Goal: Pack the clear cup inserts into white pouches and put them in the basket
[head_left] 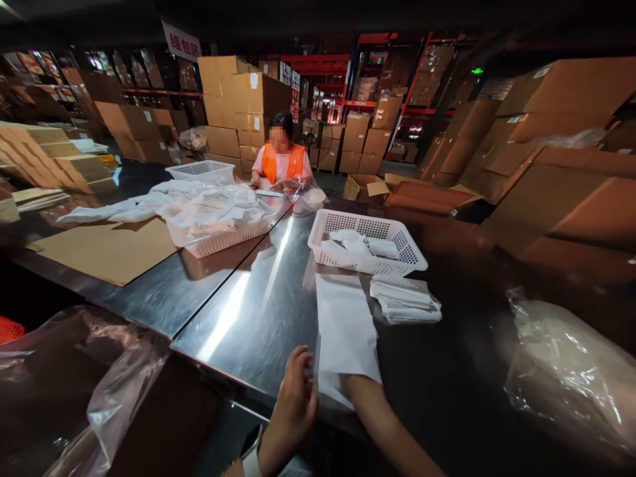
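Observation:
A flat white bag [345, 328] lies on the steel table [258, 311] right in front of me. My right hand is hidden inside or under its near end; only my right forearm [382, 424] shows. My left hand [293, 404] rests at the table's near edge beside the bag's left side, fingers stretched out and together, holding nothing. Just right of the bag lies a small stack of folded white packets in clear plastic [405, 299]. Behind them stands a white perforated basket [368, 248] with a few white packets in it.
Across the table sits a person in an orange vest [282, 162], hands on clear bags. A second basket [223, 235] brims with white packets; a third [201, 170] stands farther back. Cardboard sheet [106, 248] at left, clear plastic bags [571, 371] at right and lower left, cartons all around.

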Available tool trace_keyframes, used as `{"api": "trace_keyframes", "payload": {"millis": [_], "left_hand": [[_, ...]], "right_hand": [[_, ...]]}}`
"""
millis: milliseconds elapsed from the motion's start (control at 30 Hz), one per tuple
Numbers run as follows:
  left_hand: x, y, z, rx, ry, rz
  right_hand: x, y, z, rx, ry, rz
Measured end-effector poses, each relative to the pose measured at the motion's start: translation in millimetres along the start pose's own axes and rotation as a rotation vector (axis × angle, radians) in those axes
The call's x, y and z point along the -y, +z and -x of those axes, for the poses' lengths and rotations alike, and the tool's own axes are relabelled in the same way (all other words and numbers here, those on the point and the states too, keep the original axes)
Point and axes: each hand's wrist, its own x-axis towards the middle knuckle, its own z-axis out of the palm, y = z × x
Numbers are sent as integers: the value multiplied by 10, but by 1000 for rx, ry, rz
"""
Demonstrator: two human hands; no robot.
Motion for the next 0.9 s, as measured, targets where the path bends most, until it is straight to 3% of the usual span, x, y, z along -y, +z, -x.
{"api": "trace_keyframes", "payload": {"millis": [133, 300, 467, 567, 733, 900], "left_hand": [[6, 1, -73, 137, -332, 229], [-45, -7, -266, 61, -416, 361], [-104, -39, -350, 157, -553, 654], [-187, -65, -350, 217, -529, 830], [-300, -33, -389, 258, -370, 902], [-289, 34, -434, 361, -386, 996]], "right_hand": [[269, -197, -50, -5, -58, 166], [483, -329, -68, -130, -95, 80], [541, -336, -103, -188, -58, -73], [566, -364, -108, -182, -1, -150], [601, -391, -104, -153, 13, -195], [595, -346, -99, -227, -58, -92]]}}
